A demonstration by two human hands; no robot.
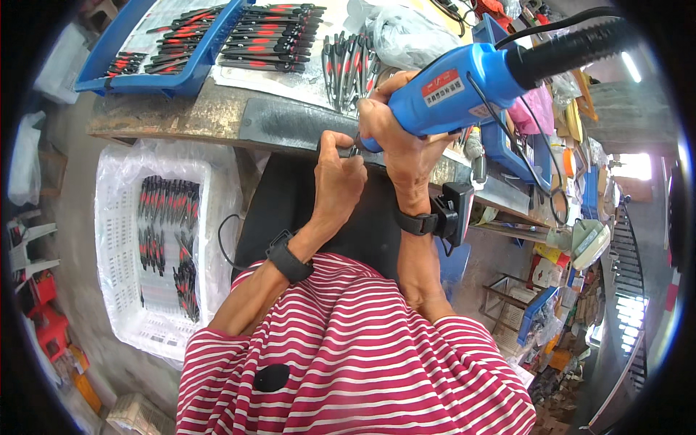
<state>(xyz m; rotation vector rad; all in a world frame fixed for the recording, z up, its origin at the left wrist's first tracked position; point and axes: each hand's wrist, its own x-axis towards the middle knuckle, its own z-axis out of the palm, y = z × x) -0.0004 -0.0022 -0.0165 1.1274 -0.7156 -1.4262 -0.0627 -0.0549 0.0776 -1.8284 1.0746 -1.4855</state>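
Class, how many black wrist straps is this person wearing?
2. The first strap sits just behind the left hand, the second strap just behind the right hand. Neither is hidden, though sleeves could conceal more.

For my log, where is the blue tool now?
In the head view, the blue tool is upper right of centre, in the right hand, near the clear bag.

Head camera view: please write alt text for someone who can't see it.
A person's right hand grips a blue power tool while the left hand holds a small dark piece close to it, at a workbench. Black-and-red pieces lie on the bench and in a white crate at left.
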